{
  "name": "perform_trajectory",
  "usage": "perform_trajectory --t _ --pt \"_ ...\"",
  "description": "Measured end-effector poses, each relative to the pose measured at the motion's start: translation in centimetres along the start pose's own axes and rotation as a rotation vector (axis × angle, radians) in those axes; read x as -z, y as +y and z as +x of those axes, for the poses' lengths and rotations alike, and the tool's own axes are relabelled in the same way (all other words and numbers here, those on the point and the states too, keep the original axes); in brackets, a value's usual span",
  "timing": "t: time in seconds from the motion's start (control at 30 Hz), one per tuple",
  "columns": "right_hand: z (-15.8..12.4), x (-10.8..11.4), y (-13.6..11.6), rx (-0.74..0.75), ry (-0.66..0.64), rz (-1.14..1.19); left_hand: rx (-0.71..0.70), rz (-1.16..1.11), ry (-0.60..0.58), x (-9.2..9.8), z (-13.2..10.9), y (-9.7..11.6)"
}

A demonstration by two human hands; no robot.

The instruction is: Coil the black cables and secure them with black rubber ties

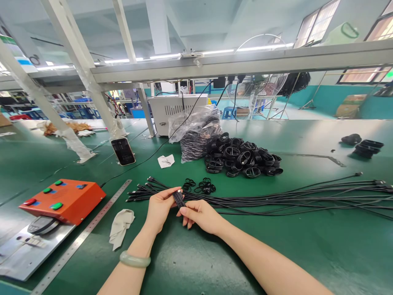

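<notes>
Black cables (276,199), one loose bundle, lay across the green surface (307,250), reaching both hands. Left hand (159,209) and right hand (201,215) held a gathered section (178,198), fingers (186,211) closed on it. Farther off: a heap of coiled black cables (242,157); small black rings (199,186) loose nearby. Most of the bundle lay uncoiled.

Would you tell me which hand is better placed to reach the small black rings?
Probably the right hand, just below the small black rings; the left hand, also on the black cable ends, sits further.
</notes>
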State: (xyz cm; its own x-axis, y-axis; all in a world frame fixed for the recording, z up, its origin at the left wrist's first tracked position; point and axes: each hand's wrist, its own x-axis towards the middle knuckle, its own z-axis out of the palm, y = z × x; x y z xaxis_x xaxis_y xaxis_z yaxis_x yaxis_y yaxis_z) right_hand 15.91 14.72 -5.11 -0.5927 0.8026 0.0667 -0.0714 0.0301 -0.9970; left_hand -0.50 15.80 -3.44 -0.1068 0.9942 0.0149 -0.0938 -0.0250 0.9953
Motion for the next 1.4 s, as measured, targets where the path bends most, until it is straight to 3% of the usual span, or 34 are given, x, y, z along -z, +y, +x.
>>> perform_trajectory --t 0.3,0.77,0.97,1.23,1.4 --pt "0.0 -0.1 0.0 0.018 0.025 -0.009 0.081 -0.079 -0.219 -0.1 -0.9 1.9" --pt "0.1 0.1 0.0 -0.018 0.008 -0.04 0.084 -0.088 -0.138 -0.4 -1.0 1.2" --pt "0.4 0.0 -0.4 -0.008 0.187 0.013 0.057 -0.035 -0.158 0.0 -0.9 1.4" --pt "0.7 0.2 -0.4 0.023 0.158 0.071 0.095 0.017 -0.199 -0.3 -1.0 1.7" --pt "0.8 0.3 -0.6 0.059 0.188 0.093 0.106 -0.05 -0.132 -0.3 -0.6 1.2"
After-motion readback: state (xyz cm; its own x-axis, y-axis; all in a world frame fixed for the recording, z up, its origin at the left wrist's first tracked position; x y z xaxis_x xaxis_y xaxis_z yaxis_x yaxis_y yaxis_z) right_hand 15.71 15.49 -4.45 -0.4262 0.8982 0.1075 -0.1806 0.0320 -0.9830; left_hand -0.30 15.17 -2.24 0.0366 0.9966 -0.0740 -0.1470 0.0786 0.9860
